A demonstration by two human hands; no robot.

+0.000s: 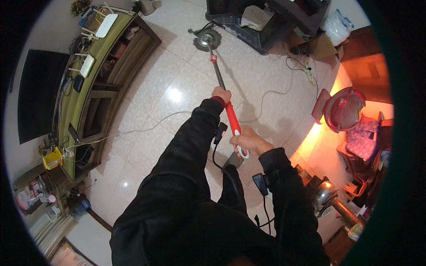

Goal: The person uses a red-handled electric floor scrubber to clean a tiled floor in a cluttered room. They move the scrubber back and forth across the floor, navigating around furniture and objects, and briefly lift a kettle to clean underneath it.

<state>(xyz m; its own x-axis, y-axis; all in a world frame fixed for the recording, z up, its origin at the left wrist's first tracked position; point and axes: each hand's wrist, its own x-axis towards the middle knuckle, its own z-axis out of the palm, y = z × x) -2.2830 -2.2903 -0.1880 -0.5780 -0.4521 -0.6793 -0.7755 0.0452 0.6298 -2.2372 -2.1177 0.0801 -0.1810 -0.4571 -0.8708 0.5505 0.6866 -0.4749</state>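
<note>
Both of my hands are on the long handle of a mop, its grey pole [219, 75] reaching away across the tiled floor. My left hand [222, 94] wraps the pole just above the red grip [232, 117]. Lower down, near my body, my right hand [249, 140] holds the end of that grip, just above its white hanging loop [243, 153]. At the far end, the round mop head [207, 39] with a grey fringe lies on the floor near the black furniture [233, 23]. A dark cable lies just behind the head.
A pale cord [166, 115] crosses the floor from the wooden TV cabinet [114, 99] on the left. At right are a power strip [309, 71], a glowing red heater [344, 109] and a metal stove-like body with a pipe [342, 209]. White routers [106, 26] sit on the cabinet.
</note>
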